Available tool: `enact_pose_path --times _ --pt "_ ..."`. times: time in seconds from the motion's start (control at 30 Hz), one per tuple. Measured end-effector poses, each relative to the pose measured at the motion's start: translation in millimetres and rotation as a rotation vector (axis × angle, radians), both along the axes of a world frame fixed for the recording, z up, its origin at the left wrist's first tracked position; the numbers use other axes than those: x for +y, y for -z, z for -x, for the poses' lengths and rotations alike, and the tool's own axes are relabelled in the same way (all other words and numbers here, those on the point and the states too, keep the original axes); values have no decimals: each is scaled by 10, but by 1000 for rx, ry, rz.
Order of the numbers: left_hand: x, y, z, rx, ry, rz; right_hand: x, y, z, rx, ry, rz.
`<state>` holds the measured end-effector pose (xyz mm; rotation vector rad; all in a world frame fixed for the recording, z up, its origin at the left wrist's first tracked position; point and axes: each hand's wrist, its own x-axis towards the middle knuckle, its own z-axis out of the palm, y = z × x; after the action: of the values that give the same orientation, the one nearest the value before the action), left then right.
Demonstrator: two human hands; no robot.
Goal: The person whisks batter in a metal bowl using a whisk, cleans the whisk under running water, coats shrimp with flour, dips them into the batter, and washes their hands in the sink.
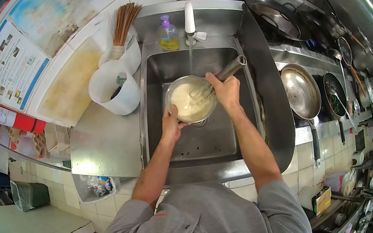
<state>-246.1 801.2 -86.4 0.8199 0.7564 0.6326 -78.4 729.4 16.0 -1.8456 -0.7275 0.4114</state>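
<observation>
A round metal bowl [169, 96] of pale, creamy liquid [186, 100] is held over the sink [211, 141]. My left hand [172, 125] is closed on the bowl's near left side, thumb up at the rim. In my right hand [225, 91] is a whisk [232, 67], its metal handle tilted up to the right and its wires down in the liquid. From the white-spouted faucet [189, 19] a thin stream of water [190, 60] falls toward the bowl's far rim; where it lands is hard to make out. Dark bits lie on the sink bottom.
Left of the sink stand a white plastic tub [114, 89] and a bundle of thin sticks [124, 24]. A soap bottle [169, 35] is behind the basin. Beyond the metal splash guard [277, 100] at right are a frying pan [300, 92] and other cookware.
</observation>
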Motion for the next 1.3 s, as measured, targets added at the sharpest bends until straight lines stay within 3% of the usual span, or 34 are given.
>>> enact_pose_path --times 0.07,0.2,0.27,0.37,0.43,0.53,0.57,0.7,0.77,0.8,0.87,1.1,1.2,1.3 --pt "-40 8 -49 -16 16 -7 108 172 56 113 25 -299" --pt "105 68 41 -32 26 12 -89 178 -25 116 -276 -186" --pt "50 33 6 -11 6 20 -55 72 -124 187 -221 -84" --pt "-2 22 -109 -34 16 9 92 187 -98 77 -18 -308" --pt "21 -9 -117 -64 33 -7 37 205 62 -339 -398 -219" --pt "88 -67 -73 -33 36 -43 105 -17 -46 -532 -593 -311" --pt "92 -82 -79 -44 10 -52 117 -114 -13 -530 -496 -115" --pt "119 -86 -112 -76 -20 -33 110 -317 195 -615 -288 60" --pt "105 -24 -150 -63 -28 -45 84 -380 266 -291 -148 246" --pt "95 -3 -172 -49 -29 -54 107 -347 281 -293 -149 247" --pt "75 42 -174 -51 -27 -48 176 -203 311 -2 -94 113" --pt "155 41 -21 -54 -30 -49 12 -109 -20 -184 -352 140" --pt "39 -18 -95 -61 -13 -29 120 -84 -65 -284 -178 67" --pt "19 -48 -181 -70 -7 -11 134 140 104 -106 -148 -106"
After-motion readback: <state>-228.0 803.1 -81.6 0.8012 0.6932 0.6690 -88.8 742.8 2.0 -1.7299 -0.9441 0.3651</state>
